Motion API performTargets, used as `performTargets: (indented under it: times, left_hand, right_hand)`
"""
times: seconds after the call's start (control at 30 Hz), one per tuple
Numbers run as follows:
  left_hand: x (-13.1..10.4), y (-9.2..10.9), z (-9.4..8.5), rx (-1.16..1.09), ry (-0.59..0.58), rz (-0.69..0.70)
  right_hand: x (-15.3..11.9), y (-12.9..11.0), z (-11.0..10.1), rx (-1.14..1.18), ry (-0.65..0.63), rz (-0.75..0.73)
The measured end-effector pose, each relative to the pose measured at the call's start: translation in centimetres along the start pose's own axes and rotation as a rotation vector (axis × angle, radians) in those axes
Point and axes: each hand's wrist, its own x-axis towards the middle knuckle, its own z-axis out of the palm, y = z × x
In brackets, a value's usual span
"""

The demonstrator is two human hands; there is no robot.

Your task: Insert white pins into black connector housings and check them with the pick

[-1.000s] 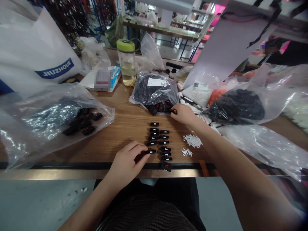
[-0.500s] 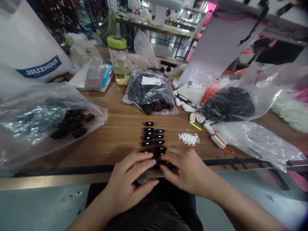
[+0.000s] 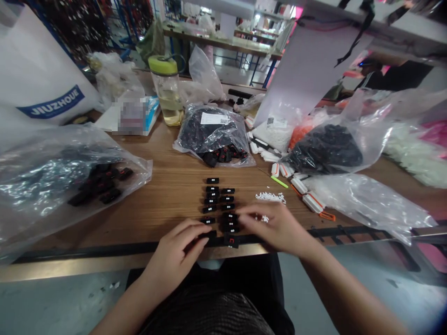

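Small black parts, most with two white dots, lie in two columns on the wooden table: a left column (image 3: 211, 201) and a right column (image 3: 228, 207). My left hand (image 3: 181, 244) is at the lower end of the left column, its fingers closed on a black part (image 3: 210, 234) near the table's front edge. My right hand (image 3: 270, 225) is beside the lower right column, thumb and fingers apart, with nothing visible between them. A black part with a red mark (image 3: 231, 240) sits nearest the edge. Small white pieces (image 3: 270, 197) lie beyond my right hand.
Clear bags of black parts stand at the left (image 3: 52, 181), back middle (image 3: 214, 132) and right (image 3: 328, 149). A green-lidded bottle (image 3: 166, 93) stands behind. White holders (image 3: 313, 203) and a lime stick (image 3: 279, 182) lie at the right.
My hands have moved apart, the left one leftward and the right one rightward. Black parts near the front edge, including the red-marked one, have come into view. The whole view has shifted slightly.
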Motion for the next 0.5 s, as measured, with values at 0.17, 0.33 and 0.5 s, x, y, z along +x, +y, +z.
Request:
performTargets:
  times: [0.17,0.33,0.5]
  left_hand:
    - [0.2,-0.4,-0.3,0.104,-0.015,0.044]
    - [0.0,-0.3,0.3,0.144,0.008,0.061]
    - [-0.3,-0.5,0.5,0.173,0.007,0.081]
  right_hand:
    - [1.9,6.7,-4.7,-0.451,0.198,0.281]
    - [2.9,9.5,-5.2,-0.551,0.097,0.387]
    - [3.5,10.3,-5.5,-0.545,0.111,0.445]
